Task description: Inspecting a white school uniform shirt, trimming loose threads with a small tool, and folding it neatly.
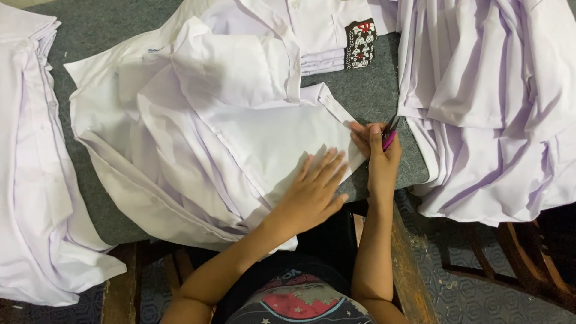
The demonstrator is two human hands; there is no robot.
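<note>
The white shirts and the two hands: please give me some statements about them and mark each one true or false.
1. The left hand lies flat on the white shirt. True.
2. The right hand holds a small pink-handled thread snipper at the shirt's edge. True.
3. The table cover is bright red. False: it is grey felt.
4. The folded shirt stack at the top has a dark patterned patch. True.
5. The pile of shirts on the right is blue. False: it is white.
6. The left hand's fingers are curled into a fist. False: they are spread out.
</note>
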